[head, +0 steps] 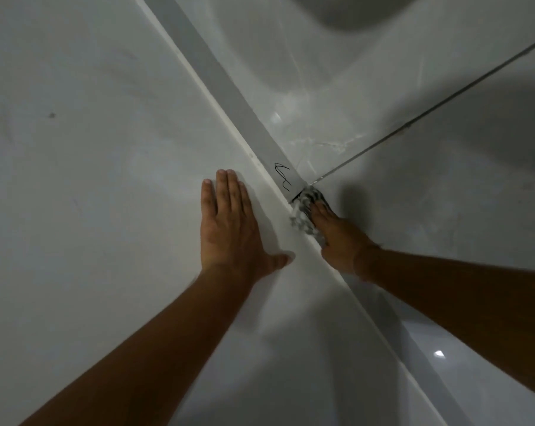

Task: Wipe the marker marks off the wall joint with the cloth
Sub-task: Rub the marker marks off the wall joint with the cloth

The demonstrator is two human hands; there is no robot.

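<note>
Black marker marks (283,177) sit on the grey wall joint (229,87), just beyond the speckled cloth (305,210); the right hand (340,238) presses the cloth against the joint, fingers together over it; the left hand (232,229) lies flat, fingers together and thumb out, on the white wall (91,149) left of the joint.

No readable text, only marker scribble on the joint

We find no words, labels, brands or numbers anywhere. The one written thing we see is a set of black marker marks (283,177) on the grey strip of the wall joint (229,84): a few looping strokes that we cannot read as any letter or number, just above the cloth (306,210).
</note>
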